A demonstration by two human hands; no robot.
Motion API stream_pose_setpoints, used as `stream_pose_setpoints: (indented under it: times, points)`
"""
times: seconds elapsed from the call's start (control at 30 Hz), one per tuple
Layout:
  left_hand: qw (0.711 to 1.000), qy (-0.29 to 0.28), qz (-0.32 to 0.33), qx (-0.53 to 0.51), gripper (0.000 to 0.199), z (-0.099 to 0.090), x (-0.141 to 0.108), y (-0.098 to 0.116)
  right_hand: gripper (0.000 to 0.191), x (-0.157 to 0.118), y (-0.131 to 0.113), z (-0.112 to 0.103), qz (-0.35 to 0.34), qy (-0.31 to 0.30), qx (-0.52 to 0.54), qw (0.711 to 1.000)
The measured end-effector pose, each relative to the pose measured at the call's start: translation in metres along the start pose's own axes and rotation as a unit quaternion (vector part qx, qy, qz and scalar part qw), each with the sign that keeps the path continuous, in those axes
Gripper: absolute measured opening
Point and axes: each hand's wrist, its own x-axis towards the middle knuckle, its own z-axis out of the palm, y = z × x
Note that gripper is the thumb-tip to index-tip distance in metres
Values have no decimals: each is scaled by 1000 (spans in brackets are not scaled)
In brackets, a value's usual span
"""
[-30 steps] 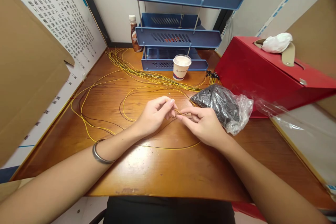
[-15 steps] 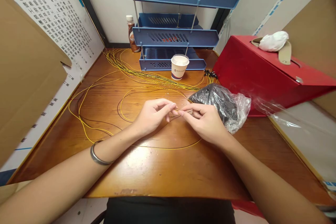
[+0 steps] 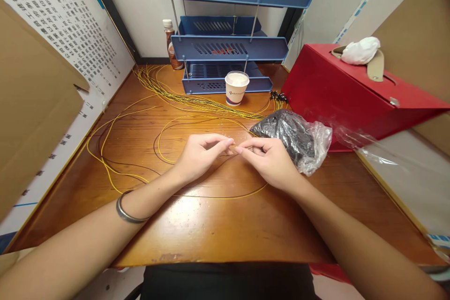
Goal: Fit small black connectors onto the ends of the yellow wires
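Over the middle of the desk, my left hand [image 3: 202,155] and my right hand [image 3: 271,163] meet almost fingertip to fingertip. Thumb and index finger of each hand are pinched on thin wire, and a small piece of it shows in the gap between them. What exactly sits at the wire ends is too small to make out. Loops of yellow and dark wire [image 3: 218,198] run from the hands across the wooden desk [image 3: 218,234]. Behind the right hand lies a clear plastic bag [image 3: 298,138] full of small black parts.
A bundle of yellow and dark wires [image 3: 197,103] stretches across the back, with black connectors [image 3: 279,99] at its right end. Behind it stand a paper cup [image 3: 236,91], a brown bottle [image 3: 172,47] and a blue tiered rack [image 3: 228,49]. A red box [image 3: 333,98] is at right.
Both hands stay at the same spot, with their fingertips slightly closer together. The whole view has shifted a little, so things sit slightly further left.
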Motion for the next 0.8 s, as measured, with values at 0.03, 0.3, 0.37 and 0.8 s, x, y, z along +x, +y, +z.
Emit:
stream_pose_setpoints:
  times: [0.03, 0.3, 0.37, 0.8]
  points:
    - [1000, 9, -3, 2, 24, 0, 0, 0, 29, 0, -1, -1, 1, 5, -2, 1000]
    - [999, 11, -16, 46, 24, 0, 1, 0, 28, 0, -3, -4, -17, 31, -23, 999]
    - [998, 9, -16, 68, 24, -1, 1, 1, 28, 0, -2, -4, -20, 33, -25, 999]
    - [994, -48, 22, 91, 26, -2, -2, -1, 23, -2, 1, 2, -79, 41, -42, 995]
